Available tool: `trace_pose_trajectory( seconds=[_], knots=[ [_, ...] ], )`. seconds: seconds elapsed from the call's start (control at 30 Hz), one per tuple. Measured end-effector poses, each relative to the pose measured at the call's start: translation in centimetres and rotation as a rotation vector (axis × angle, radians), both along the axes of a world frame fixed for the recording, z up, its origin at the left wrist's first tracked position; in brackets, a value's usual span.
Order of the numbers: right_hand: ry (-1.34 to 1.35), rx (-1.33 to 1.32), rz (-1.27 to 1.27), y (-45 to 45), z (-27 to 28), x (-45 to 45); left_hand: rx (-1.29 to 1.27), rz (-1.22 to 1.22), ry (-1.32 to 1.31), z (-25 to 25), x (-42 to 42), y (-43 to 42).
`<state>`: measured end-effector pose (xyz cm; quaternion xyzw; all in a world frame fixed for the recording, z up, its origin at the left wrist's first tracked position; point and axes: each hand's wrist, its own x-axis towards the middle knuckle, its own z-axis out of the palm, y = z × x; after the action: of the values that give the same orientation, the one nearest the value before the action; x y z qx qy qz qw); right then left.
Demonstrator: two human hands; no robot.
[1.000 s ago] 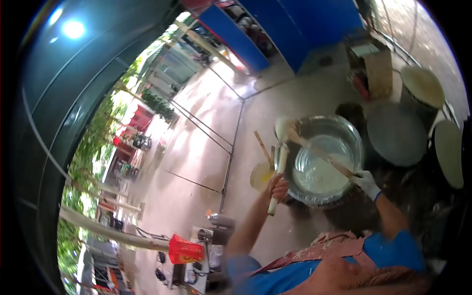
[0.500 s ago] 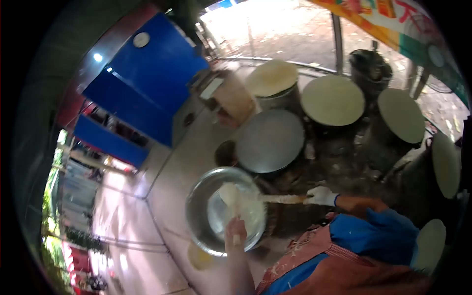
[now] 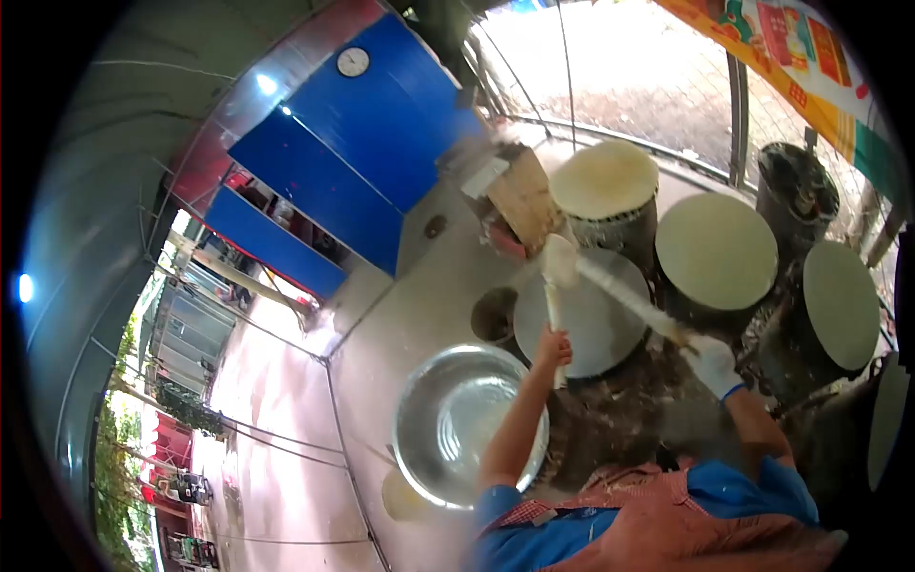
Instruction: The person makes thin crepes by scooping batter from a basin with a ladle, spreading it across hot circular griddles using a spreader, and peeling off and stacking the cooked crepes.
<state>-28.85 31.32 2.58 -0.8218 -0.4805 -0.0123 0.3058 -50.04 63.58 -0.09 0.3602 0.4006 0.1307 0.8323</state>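
My bare left hand (image 3: 551, 349) is closed around the handle of a ladle (image 3: 560, 257), its pale, batter-coated bowl pointing away from me. My right hand (image 3: 713, 366), in a white glove, grips a long wooden-handled tool (image 3: 624, 291). This tool's far end is whitish and reaches close to the ladle bowl; its exact shape is blurred. Both tools are over a round grey griddle (image 3: 596, 329), whose surface shows no sheet of batter. Near my left forearm stands a large metal basin (image 3: 412, 400) with some pale liquid in it.
Several round griddles on drum stoves curve around to the right, including one with a pale sheet (image 3: 717, 250) and one with a yellowish top (image 3: 604, 179). A dark bucket (image 3: 494, 315) sits beside the basin. A cardboard box (image 3: 522, 200) and a dark drum (image 3: 799, 181) stand farther back.
My left hand has lifted the ladle out of the basin and moved it over the grey griddle. My right hand has swung its tool up from beside the basin to over the griddle.
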Motion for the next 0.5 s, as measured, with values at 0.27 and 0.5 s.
trace_pose_trajectory(
  seconds=[0.27, 0.5],
  knots=[
    [0.682, -0.037, -0.091, 6.6, -2.6, 2.5, 1.339, -0.211, 0.985, -4.1, 1.3, 3.5],
    [0.176, -0.303, -0.1, 14.8, -6.3, 1.1, 1.529, 0.116, 0.56, -1.7, 1.6, 5.8]
  ],
)
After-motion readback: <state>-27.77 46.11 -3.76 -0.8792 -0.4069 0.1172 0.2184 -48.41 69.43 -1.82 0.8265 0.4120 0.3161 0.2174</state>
